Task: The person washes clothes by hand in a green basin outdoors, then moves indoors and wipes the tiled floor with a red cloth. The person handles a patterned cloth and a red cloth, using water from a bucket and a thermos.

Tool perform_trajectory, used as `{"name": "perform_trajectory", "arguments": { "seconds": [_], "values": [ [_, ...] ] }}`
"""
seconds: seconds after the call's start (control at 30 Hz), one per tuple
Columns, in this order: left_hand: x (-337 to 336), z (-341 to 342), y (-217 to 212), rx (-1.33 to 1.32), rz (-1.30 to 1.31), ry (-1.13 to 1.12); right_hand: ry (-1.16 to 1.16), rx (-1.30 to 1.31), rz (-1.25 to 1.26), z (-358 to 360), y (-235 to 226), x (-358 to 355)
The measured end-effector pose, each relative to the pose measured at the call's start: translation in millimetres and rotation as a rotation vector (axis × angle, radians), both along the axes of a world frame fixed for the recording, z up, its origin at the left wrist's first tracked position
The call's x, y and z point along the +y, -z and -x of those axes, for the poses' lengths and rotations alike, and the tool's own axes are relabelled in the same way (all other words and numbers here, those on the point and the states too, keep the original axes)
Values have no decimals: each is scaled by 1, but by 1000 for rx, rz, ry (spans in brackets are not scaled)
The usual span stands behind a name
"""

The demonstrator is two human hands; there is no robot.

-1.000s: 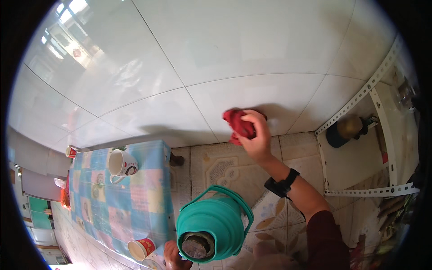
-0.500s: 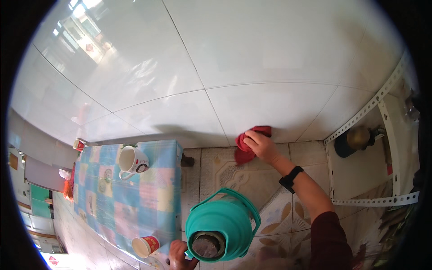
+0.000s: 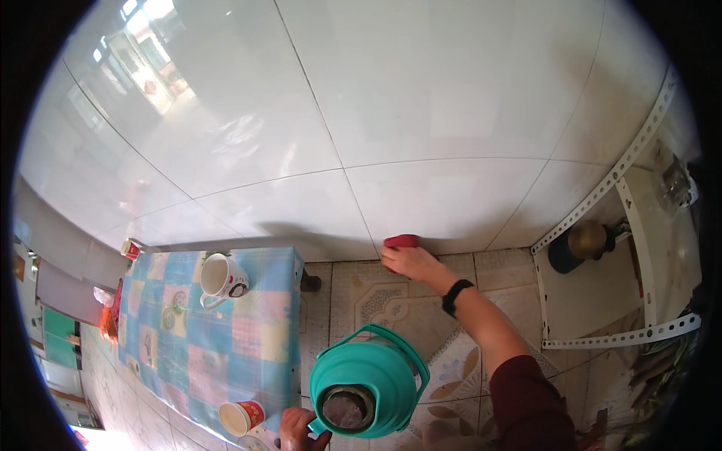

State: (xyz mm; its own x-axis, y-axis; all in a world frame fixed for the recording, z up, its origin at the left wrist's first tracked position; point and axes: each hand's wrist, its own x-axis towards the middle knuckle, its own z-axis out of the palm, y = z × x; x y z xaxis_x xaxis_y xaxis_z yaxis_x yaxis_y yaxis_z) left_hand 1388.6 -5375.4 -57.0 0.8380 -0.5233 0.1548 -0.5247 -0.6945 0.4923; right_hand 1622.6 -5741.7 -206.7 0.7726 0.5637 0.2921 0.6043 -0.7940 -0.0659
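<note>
My right hand (image 3: 410,261) presses a red cloth (image 3: 401,241) against the bottom of the white tiled wall (image 3: 421,113), just above the patterned floor. A black band sits on that wrist. My left hand (image 3: 301,430), at the lower edge of the view, grips the rim of a teal bucket (image 3: 368,379) with a handle; something dark lies inside it.
A small table with a blue patchwork cloth (image 3: 218,338) stands at the left, bearing a white mug (image 3: 220,276) and a red-and-white cup (image 3: 241,417). A white perforated metal rack (image 3: 624,331) stands at the right with a dark round pot (image 3: 579,244) by it.
My right hand has carried the red cloth down the wall to its base. The view has tilted, so the bucket and table sit lower in it.
</note>
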Motion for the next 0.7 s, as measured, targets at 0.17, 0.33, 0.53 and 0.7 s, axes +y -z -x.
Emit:
{"name": "perform_trajectory", "arguments": {
  "seconds": [0.17, 0.33, 0.53, 0.7],
  "values": [
    [0, 0, 3, -19, 5, 5, 65, -421, -332, 29, -63, -48],
    [2, -1, 5, -25, 25, 40, 275, -989, -698, 19, -182, -66],
    [0, 1, 10, -123, 102, 43, 22, -894, -428, -30, -205, -30],
    [1, -1, 9, -106, 55, 60, -112, -477, -127, -8, -147, -15]
  ]
}}
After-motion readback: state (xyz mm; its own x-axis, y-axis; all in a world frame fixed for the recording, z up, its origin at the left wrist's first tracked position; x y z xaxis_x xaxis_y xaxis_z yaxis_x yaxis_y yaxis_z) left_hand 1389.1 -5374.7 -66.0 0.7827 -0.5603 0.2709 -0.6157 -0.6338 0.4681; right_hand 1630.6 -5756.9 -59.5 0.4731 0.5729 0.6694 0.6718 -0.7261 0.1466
